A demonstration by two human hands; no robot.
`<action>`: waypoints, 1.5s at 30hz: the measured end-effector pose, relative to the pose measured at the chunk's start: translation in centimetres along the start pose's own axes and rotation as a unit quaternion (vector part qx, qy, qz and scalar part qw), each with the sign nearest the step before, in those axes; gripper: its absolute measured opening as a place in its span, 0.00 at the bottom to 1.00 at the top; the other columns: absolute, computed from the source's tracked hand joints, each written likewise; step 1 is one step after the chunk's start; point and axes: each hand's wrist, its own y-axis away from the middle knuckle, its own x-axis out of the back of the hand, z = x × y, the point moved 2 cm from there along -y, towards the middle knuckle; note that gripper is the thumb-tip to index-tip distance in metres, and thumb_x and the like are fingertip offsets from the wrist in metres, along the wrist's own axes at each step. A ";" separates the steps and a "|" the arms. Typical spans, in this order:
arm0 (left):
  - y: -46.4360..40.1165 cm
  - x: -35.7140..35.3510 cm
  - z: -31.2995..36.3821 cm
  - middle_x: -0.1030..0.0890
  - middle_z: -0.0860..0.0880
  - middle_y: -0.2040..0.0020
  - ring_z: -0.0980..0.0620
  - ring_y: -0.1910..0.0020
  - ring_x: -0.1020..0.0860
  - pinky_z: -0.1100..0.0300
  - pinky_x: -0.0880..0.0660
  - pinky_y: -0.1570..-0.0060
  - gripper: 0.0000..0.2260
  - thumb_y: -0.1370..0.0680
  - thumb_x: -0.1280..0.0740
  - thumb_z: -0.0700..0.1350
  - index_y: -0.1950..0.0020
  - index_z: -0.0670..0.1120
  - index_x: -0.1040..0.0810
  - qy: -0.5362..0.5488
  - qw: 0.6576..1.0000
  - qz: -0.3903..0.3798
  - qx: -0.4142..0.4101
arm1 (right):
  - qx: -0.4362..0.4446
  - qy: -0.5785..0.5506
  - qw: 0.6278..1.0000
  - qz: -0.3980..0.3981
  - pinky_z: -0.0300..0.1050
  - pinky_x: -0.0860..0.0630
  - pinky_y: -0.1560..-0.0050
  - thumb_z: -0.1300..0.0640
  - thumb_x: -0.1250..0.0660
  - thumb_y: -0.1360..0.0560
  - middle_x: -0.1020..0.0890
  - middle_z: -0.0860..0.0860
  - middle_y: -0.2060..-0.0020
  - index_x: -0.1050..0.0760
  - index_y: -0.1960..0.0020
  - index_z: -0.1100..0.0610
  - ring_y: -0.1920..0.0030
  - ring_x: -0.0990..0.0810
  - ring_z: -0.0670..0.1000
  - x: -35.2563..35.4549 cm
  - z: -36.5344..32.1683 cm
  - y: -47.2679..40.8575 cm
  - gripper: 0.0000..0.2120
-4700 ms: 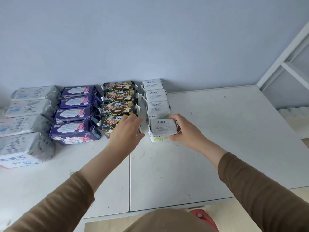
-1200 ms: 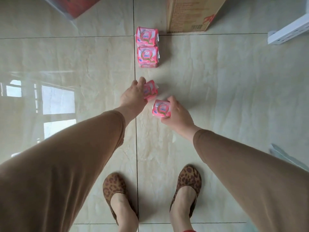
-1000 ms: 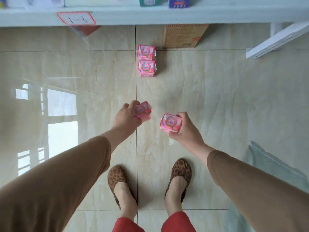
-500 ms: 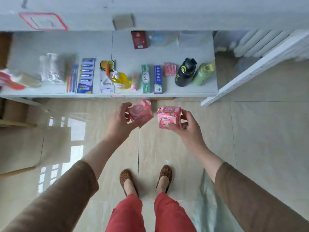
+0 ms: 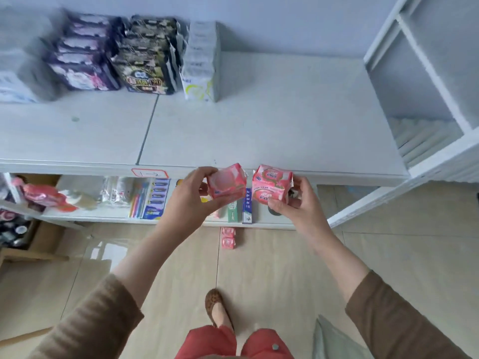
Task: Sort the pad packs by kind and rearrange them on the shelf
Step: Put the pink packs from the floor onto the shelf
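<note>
Two small pink plastic-wrapped pad packs are in the hands, at the centre of the frame, just in front of the edge of the white upper shelf board [image 5: 285, 125]. The left hand [image 5: 189, 200] grasps the left pink pack [image 5: 226, 183] with thumb on the near side and fingers curled around the far side. The right hand [image 5: 295, 203] grasps the right pink pack [image 5: 270, 183] in the same way, its fingers bent around the right side. Both grips look firm, not released.

At the upper left of the frame stand the sorted rows: grey-white packs [image 5: 18, 73], purple packs [image 5: 80, 63], black-and-gold packs [image 5: 147, 60] and white boxes with green print [image 5: 201, 63]. To the right of the white boxes the board is bare.

I judge the step in hand is to start a pink row there. To do it well, the packs should go beside the white boxes, parallel to them, printed face forward, one behind the other, and not pushed against the neighbours so hard that they tip.

Two more pink packs [image 5: 228, 238] lie on the beige tiled floor [image 5: 285, 268], lower centre, not yet picked up.
</note>
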 end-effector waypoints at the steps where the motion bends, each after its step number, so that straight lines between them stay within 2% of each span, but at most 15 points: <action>1: -1.5 0.5 0.6 0.23 0.62 0.49 0.60 0.53 0.21 0.64 0.23 0.55 0.27 0.36 0.26 0.67 0.42 0.59 0.26 -0.017 1.000 -0.001 -0.019 | 0.004 0.000 1.000 0.007 0.41 0.21 0.51 0.56 0.21 0.31 0.19 0.38 0.45 0.28 0.37 0.48 0.51 0.15 0.47 -0.2 -0.9 -1.1 0.27; 4: -6.4 1.6 2.1 0.26 0.60 0.47 0.59 0.54 0.22 0.62 0.22 0.53 0.25 0.33 0.25 0.62 0.41 0.55 0.27 -0.080 0.995 -0.012 -0.060 | 0.014 0.002 0.999 0.030 0.45 0.20 0.56 0.53 0.22 0.31 0.20 0.37 0.45 0.28 0.37 0.46 0.53 0.16 0.48 -0.5 -3.1 -4.6 0.26; 7: -11.5 2.4 3.4 0.28 0.54 0.46 0.55 0.54 0.23 0.57 0.22 0.51 0.25 0.32 0.26 0.57 0.40 0.50 0.27 -0.120 0.988 -0.018 -0.093 | 0.026 0.014 0.998 0.049 0.45 0.21 0.50 0.49 0.22 0.33 0.19 0.40 0.44 0.27 0.40 0.45 0.49 0.17 0.51 -0.3 -4.7 -8.2 0.25; 9: -15.0 2.6 4.1 0.28 0.51 0.46 0.50 0.54 0.24 0.51 0.23 0.51 0.23 0.31 0.25 0.49 0.40 0.47 0.27 -0.152 0.983 -0.015 -0.102 | 0.036 0.023 0.997 0.059 0.41 0.24 0.49 0.48 0.22 0.35 0.19 0.40 0.45 0.27 0.40 0.46 0.48 0.19 0.49 -0.1 -5.4 -10.8 0.26; 11: -18.8 2.5 4.9 0.28 0.49 0.46 0.48 0.54 0.24 0.49 0.25 0.51 0.22 0.31 0.25 0.45 0.39 0.46 0.27 -0.190 0.976 -0.012 -0.104 | 0.034 0.022 0.997 0.067 0.43 0.23 0.48 0.49 0.22 0.36 0.18 0.42 0.45 0.26 0.40 0.49 0.45 0.20 0.48 0.6 -5.7 -13.8 0.27; 14: -24.5 2.1 6.0 0.29 0.48 0.45 0.45 0.52 0.24 0.50 0.26 0.52 0.22 0.31 0.26 0.45 0.39 0.44 0.27 -0.231 0.967 -0.008 -0.106 | 0.031 0.038 0.997 0.053 0.56 0.24 0.39 0.50 0.22 0.35 0.18 0.45 0.44 0.26 0.41 0.50 0.41 0.21 0.50 1.8 -5.9 -18.6 0.26; 15: -26.5 1.9 6.4 0.29 0.47 0.45 0.45 0.51 0.24 0.49 0.27 0.51 0.22 0.30 0.25 0.45 0.39 0.44 0.27 -0.242 0.965 -0.006 -0.103 | 0.033 0.046 0.997 0.047 0.57 0.25 0.38 0.49 0.22 0.35 0.19 0.45 0.44 0.26 0.41 0.49 0.40 0.21 0.50 2.3 -6.0 -20.2 0.26; 18: -31.9 1.2 7.2 0.28 0.45 0.43 0.43 0.48 0.24 0.49 0.27 0.48 0.23 0.30 0.25 0.45 0.37 0.44 0.26 -0.273 0.958 0.000 -0.092 | 0.032 0.064 0.997 0.033 0.54 0.25 0.38 0.45 0.22 0.37 0.19 0.43 0.45 0.26 0.40 0.50 0.42 0.21 0.48 3.2 -6.7 -24.6 0.28; 22: -38.0 0.5 7.6 0.26 0.44 0.42 0.42 0.44 0.26 0.48 0.27 0.47 0.24 0.30 0.25 0.47 0.36 0.45 0.25 -0.330 0.940 0.013 -0.089 | 0.036 0.088 0.995 -0.001 0.51 0.24 0.40 0.46 0.23 0.37 0.19 0.43 0.47 0.27 0.41 0.52 0.46 0.21 0.47 3.6 -7.7 -29.7 0.28; 27: -45.0 0.5 7.4 0.23 0.48 0.45 0.44 0.41 0.28 0.51 0.31 0.49 0.18 0.28 0.29 0.53 0.40 0.49 0.23 -0.470 0.877 0.032 -0.093 | 0.032 0.089 0.995 -0.023 0.52 0.24 0.39 0.47 0.22 0.35 0.19 0.43 0.48 0.27 0.42 0.51 0.46 0.21 0.46 3.6 -7.6 -34.3 0.25; 32: -50.9 -0.3 6.8 0.22 0.48 0.46 0.44 0.41 0.28 0.52 0.34 0.45 0.17 0.27 0.29 0.52 0.40 0.50 0.24 -0.523 0.847 0.030 -0.093 | 0.021 0.097 0.994 -0.041 0.53 0.24 0.38 0.47 0.24 0.35 0.19 0.44 0.46 0.27 0.41 0.51 0.44 0.21 0.47 3.5 -7.3 -37.1 0.25; 35: -53.2 -1.0 6.2 0.21 0.49 0.46 0.45 0.41 0.28 0.52 0.34 0.44 0.17 0.26 0.30 0.52 0.39 0.52 0.25 -0.542 0.836 0.019 -0.083 | 0.014 0.099 0.994 -0.045 0.54 0.24 0.38 0.48 0.24 0.34 0.19 0.44 0.46 0.27 0.41 0.51 0.43 0.21 0.48 3.5 -6.8 -38.4 0.24; 40: -55.0 -1.4 5.2 0.20 0.49 0.48 0.44 0.43 0.27 0.51 0.35 0.46 0.12 0.27 0.30 0.47 0.45 0.49 0.25 -0.556 0.830 0.015 -0.055 | 0.011 0.103 0.994 -0.044 0.56 0.24 0.38 0.54 0.22 0.31 0.20 0.48 0.44 0.27 0.39 0.53 0.43 0.21 0.50 3.2 -6.0 -40.4 0.23; 45: -54.9 -1.1 4.7 0.19 0.48 0.49 0.44 0.43 0.27 0.51 0.35 0.46 0.18 0.28 0.28 0.51 0.42 0.48 0.29 -0.544 0.837 0.015 -0.061 | 0.035 0.116 0.992 -0.046 0.49 0.24 0.40 0.55 0.22 0.31 0.21 0.44 0.43 0.28 0.38 0.50 0.44 0.22 0.47 1.9 -6.6 -42.6 0.25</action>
